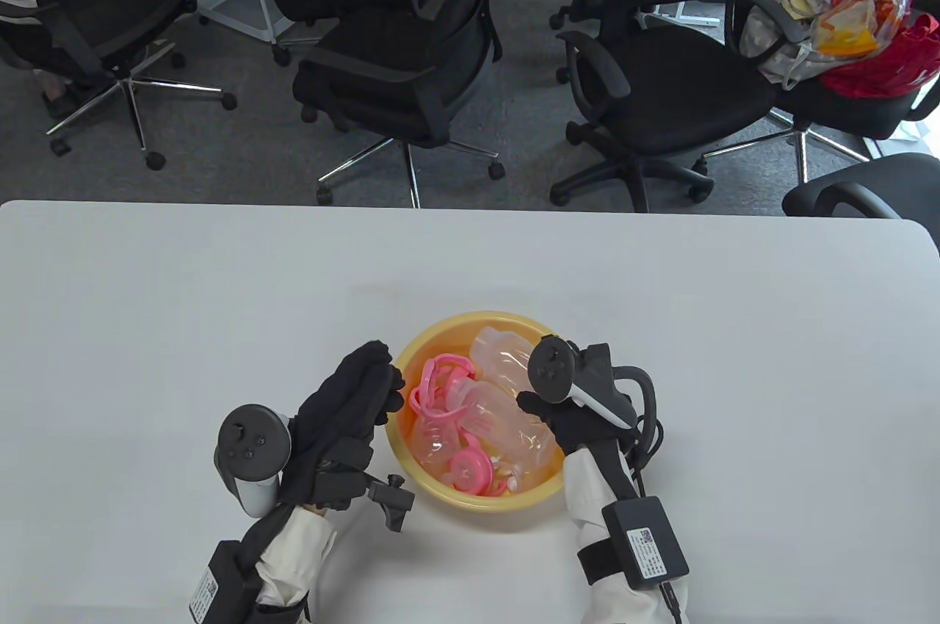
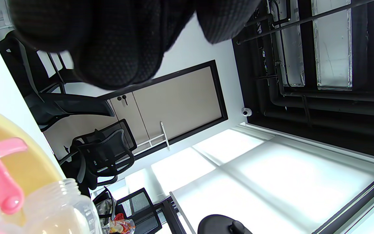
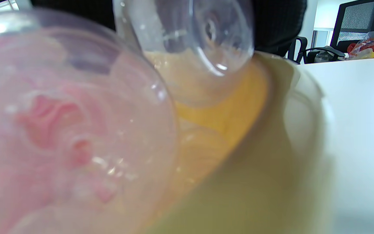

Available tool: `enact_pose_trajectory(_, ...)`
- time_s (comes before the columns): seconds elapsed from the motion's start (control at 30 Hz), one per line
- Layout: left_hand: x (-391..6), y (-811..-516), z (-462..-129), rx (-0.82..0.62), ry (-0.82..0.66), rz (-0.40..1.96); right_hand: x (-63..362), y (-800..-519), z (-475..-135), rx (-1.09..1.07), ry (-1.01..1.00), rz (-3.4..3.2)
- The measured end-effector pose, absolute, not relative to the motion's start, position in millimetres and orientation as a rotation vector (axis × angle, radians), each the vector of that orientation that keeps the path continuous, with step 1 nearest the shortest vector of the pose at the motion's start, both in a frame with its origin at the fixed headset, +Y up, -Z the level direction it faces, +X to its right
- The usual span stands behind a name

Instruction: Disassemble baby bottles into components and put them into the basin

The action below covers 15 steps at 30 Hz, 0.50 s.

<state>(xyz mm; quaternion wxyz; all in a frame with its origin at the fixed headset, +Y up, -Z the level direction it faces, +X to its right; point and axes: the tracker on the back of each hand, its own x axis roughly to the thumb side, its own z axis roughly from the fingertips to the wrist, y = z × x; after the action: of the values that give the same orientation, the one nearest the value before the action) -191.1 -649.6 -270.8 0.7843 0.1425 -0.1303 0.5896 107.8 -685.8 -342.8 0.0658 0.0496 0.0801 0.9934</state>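
Observation:
A yellow basin (image 1: 485,503) stands at the table's near centre. In it lie two clear bottle bodies (image 1: 507,426) (image 1: 499,352), pink handled collars (image 1: 440,389) and a pink ring (image 1: 470,470). My left hand (image 1: 382,374) hovers at the basin's left rim, its fingers (image 2: 109,39) loose and holding nothing. My right hand (image 1: 543,415) is over the basin's right side. Its thumb touches the nearer bottle (image 3: 70,130), and the tracker hides its fingers. The right wrist view shows the glove (image 3: 278,22) behind the other bottle (image 3: 200,39). The left wrist view shows the basin (image 2: 28,165), a pink handle (image 2: 2,182) and a bottle neck (image 2: 67,208).
The white table (image 1: 220,286) spreads bare around the basin. Black office chairs (image 1: 411,66) stand beyond its far edge. One chair (image 1: 844,95) on the right holds bags.

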Motion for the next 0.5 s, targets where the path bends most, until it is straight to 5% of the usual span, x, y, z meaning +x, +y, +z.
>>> enact_pose_trajectory(0.5,-189.7,-651.9,-272.3,0.287,-0.276,1.279,110.2,-688.7,-344.4,0.129,0.329,2.928)
